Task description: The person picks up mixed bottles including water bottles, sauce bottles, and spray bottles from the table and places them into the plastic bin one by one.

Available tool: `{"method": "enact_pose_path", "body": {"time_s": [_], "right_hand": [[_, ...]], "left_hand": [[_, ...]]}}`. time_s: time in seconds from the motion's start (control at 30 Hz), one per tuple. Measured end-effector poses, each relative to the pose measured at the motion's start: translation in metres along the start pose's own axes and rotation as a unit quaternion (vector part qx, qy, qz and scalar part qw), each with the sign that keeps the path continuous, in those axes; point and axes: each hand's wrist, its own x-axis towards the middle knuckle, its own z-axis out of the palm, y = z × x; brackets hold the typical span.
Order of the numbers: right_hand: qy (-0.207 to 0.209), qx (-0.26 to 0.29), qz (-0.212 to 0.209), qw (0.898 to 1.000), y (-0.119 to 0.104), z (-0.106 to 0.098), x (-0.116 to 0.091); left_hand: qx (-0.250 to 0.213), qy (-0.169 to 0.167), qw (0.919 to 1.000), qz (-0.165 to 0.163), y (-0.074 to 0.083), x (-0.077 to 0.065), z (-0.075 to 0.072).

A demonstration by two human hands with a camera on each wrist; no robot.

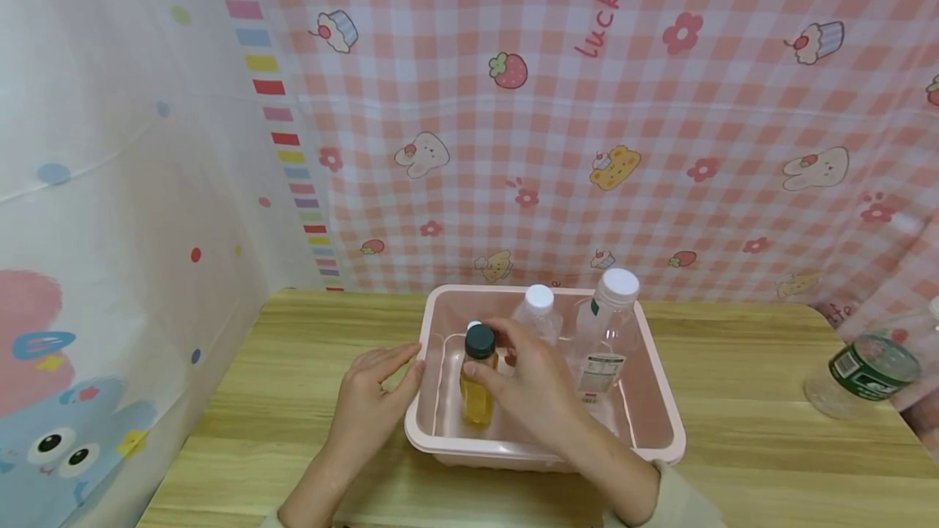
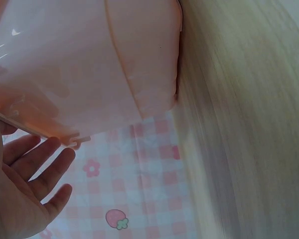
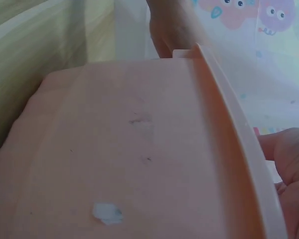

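Observation:
A pink plastic basin holds several bottles. Inside it, near the left end, my right hand pinches a small bottle of amber liquid with a dark green cap, thumb on the near side and fingers behind. The bottle stands upright. At the basin's left rim is my left hand, its fingers loosely bent and fingertips right at the edge. The left wrist view shows that hand's spread fingers beside the basin's outer wall. In the right wrist view, the basin wall hides most of my right hand.
Also in the basin are a tall clear bottle with a white cap and a shorter white-capped bottle. A clear bottle with a green label stands at the wooden table's right. A checked curtain hangs behind.

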Motion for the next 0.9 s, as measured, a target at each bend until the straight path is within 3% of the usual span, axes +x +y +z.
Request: {"method": "enact_pose_path", "body": {"time_s": [0.5, 0.63, 0.77, 0.9], "right_hand": [[-0.007, -0.006, -0.019, 1.000, -0.019, -0.024, -0.008], [0.006, -0.029, -0.068, 0.997, -0.022, -0.033, -0.012], [0.028, -0.066, -0.136, 0.988, -0.021, -0.043, -0.017], [0.041, -0.103, -0.157, 0.981, -0.018, -0.054, -0.022]], "left_hand": [[-0.008, -0.003, 1.0000, -0.004, 0.002, 0.000, -0.002], [-0.007, -0.001, 1.0000, -0.002, 0.001, 0.000, -0.002], [-0.006, 0.001, 1.0000, 0.005, 0.000, 0.000, -0.001], [-0.005, 0.004, 0.9999, 0.011, 0.000, 0.000, 0.000]]}}
